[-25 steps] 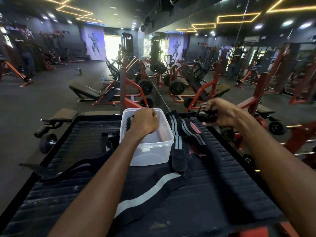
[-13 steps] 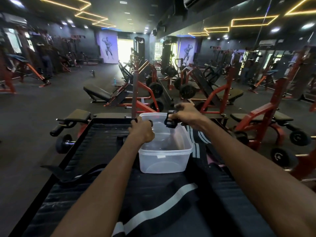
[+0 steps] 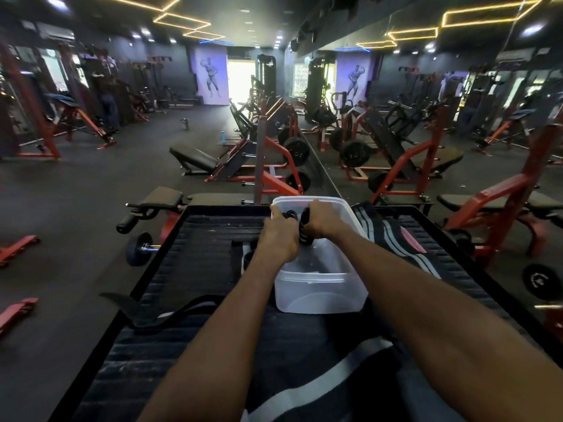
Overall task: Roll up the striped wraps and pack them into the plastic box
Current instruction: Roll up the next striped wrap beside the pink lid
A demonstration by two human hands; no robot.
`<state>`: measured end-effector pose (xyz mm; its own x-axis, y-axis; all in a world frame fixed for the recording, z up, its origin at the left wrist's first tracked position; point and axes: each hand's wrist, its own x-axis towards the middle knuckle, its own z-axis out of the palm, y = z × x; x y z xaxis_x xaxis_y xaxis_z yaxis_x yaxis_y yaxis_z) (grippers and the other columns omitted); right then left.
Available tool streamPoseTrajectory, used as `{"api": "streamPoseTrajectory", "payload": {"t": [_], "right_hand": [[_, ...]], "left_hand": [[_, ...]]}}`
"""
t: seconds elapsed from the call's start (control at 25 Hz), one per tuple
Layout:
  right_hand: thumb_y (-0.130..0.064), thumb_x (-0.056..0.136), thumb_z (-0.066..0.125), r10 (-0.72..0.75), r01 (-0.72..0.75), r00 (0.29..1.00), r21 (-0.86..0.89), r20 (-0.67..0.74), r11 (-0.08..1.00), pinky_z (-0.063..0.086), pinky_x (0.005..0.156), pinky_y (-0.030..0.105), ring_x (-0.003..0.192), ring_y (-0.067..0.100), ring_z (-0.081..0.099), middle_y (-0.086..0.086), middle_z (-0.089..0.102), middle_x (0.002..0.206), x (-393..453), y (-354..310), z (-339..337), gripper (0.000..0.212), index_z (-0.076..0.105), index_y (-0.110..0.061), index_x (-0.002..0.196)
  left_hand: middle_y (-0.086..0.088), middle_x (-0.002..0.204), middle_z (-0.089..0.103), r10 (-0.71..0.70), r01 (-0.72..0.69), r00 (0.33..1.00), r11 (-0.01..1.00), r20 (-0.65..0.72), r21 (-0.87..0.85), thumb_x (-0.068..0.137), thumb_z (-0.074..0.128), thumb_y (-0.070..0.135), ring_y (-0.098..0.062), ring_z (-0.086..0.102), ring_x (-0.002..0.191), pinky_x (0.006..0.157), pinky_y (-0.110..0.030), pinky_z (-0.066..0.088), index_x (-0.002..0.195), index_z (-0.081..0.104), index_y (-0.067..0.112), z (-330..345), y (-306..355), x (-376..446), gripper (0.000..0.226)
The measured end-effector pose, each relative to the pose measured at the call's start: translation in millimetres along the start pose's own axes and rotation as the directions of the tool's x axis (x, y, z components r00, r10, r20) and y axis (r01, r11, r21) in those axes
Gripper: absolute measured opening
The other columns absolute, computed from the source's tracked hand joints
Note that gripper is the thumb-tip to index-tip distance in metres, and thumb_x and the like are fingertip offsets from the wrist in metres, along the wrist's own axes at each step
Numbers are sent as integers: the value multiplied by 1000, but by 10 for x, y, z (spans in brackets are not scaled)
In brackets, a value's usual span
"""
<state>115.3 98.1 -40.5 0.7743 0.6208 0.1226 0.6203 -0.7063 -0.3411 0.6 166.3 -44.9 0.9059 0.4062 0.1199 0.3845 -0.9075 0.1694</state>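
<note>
Plastic box (image 3: 320, 295), 1, on desk (image 3: 195, 257): right hand (image 3: 320, 222) fingers grip rolled striped wrap (image 3: 304, 233) over its opening, seemingly for packing; left hand (image 3: 278, 236) fingers curl around a dark roll (image 3: 289, 215) at the rim; unrolled striped wraps (image 3: 393, 239) lie beside.

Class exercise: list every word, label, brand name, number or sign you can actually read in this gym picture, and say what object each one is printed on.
No text reads clearly anywhere.
Weight plate: pale raised marks, too blurred to read.
Wall poster: a flexing figure only, no legible words.
Plastic box: no label visible.
Rolled wrap in the right hand: stripes only.
</note>
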Motion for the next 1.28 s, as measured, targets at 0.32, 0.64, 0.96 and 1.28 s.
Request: {"api": "streamPoseTrajectory", "payload": {"t": [0.32,0.64,0.96,1.28], "right_hand": [[-15,88,68,-21,14,998,113,58,993,50,78,36,93,32,67,18,72,96,6,17,44,20,70,3,97],[-17,90,64,-36,39,999,134,-28,990,49,80,33,93,22,60,10,63,99,-324,41,-316,28,62,1,112],[-8,86,64,53,85,941,384,-334,919,58,66,32,70,16,71,2,73,77,-948,516,-939,14,73,-17,80],[-11,85,61,328,-164,916,532,-230,830,50,54,30,56,16,64,7,71,64,-1358,1504,-1050,20,71,-14,68]], "left_hand": [[-31,156,18,5,-5,1000,1000,-8,13,92,62,7,-45,55,118,100,-48,49,121,61,-1,19,-4,3,30],[-27,155,21,-13,14,1000,1000,23,-28,92,62,11,-44,54,119,100,-48,50,126,57,4,-31,18,-38,35],[-20,147,39,-107,108,994,993,17,-50,93,59,36,-47,38,134,110,-60,33,132,55,13,-163,94,-118,45],[-16,113,64,40,-206,865,937,-501,-282,89,49,4,-35,56,111,96,-50,49,109,69,6,-425,1012,-512,29]]}}
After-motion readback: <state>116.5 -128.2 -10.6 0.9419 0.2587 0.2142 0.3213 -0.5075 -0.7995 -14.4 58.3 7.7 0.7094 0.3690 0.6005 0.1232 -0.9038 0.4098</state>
